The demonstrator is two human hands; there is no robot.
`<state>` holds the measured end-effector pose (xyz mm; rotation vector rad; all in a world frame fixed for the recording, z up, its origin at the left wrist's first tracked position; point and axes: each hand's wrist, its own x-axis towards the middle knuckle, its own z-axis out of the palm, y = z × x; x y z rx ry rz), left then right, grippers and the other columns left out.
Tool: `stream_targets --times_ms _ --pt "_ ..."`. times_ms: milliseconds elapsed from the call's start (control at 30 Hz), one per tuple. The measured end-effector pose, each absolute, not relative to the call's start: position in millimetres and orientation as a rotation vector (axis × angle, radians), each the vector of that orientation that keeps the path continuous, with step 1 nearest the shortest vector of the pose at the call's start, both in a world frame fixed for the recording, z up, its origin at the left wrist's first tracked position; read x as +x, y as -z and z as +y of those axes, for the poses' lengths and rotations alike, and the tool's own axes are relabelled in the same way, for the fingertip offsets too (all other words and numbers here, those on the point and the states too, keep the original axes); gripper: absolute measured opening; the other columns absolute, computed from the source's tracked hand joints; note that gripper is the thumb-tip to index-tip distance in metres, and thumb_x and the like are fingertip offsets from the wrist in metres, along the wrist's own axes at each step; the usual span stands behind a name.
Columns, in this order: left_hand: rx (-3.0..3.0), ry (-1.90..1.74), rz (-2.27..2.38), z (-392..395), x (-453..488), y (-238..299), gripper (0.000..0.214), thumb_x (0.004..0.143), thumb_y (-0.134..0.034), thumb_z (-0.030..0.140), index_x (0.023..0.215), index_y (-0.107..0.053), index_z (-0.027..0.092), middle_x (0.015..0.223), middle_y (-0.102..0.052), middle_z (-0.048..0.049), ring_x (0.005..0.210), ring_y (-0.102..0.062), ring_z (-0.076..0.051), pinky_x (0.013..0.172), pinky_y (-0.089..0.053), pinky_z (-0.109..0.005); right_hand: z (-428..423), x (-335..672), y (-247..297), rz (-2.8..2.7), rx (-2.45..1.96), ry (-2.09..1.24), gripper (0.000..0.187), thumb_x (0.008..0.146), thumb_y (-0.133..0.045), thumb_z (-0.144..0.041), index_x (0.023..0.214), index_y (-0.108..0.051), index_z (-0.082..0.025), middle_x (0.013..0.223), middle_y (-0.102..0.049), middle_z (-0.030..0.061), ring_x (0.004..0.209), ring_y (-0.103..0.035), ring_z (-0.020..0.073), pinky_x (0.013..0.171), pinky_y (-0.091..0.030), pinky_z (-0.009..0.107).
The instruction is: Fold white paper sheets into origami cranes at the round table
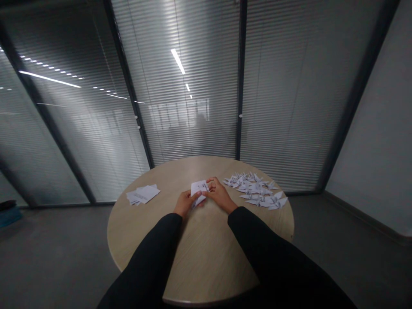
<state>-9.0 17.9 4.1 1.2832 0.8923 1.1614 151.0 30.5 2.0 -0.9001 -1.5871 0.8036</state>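
Starting at the left of the round tabletop (128,231), with its pale wood grain, we have a loose stack of white paper sheets (142,194), flat and slightly fanned, with grey marks too small to read. Nearer the middle, our left hand (186,203), in a black sleeve (144,257), makes a narrow grip on the lower edge of a folded paper square (198,191), which sits between both hands; its creases are hard to make out. Our right hand (219,195) closes just as narrowly on its upper corner, fingertips pressed against the paper. Just beyond that hand lies a heap of finished paper cranes (257,191), sharp-winged, crisp and overlapping, a much larger pile than the stack. So much stands folded, while the flat sheets and the piece in our hands are not yet cranes. Behind the tabletop rises a glass wall with blinds (193,86).
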Motion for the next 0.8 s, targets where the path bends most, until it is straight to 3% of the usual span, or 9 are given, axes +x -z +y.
stream_targets --times_ms 200,467,800 --pt "1.345 -1.311 0.988 17 -13 -9 0.041 0.053 -0.076 0.041 0.075 -0.068 0.007 0.052 -0.061 -0.0017 0.044 -0.048 -0.009 0.043 -0.033 -0.020 30 150 -2 -1.598 -0.891 -0.856 0.042 0.059 -0.070 -0.026 0.092 -0.045 -0.020 0.064 -0.054 -0.0062 0.062 -0.056 0.0128 0.061 -0.044 0.026" --pt "1.294 -1.286 0.943 15 -11 -10 0.047 0.049 -0.077 0.046 0.074 -0.070 0.007 0.057 -0.065 -0.0069 0.045 -0.051 -0.012 0.045 -0.034 -0.022 36 151 3 -1.587 -0.875 -0.872 0.037 0.059 -0.071 -0.029 0.088 -0.050 -0.019 0.067 -0.059 -0.0041 0.064 -0.058 0.0136 0.063 -0.045 0.027" --pt "1.340 -1.289 0.955 12 -11 -14 0.047 0.049 -0.075 0.051 0.066 -0.068 0.007 0.051 -0.060 -0.0047 0.042 -0.045 -0.010 0.044 -0.029 -0.022 36 151 4 -1.582 -0.843 -0.881 0.032 0.060 -0.071 -0.029 0.086 -0.056 -0.016 0.069 -0.062 -0.0014 0.064 -0.058 0.0135 0.063 -0.044 0.027"
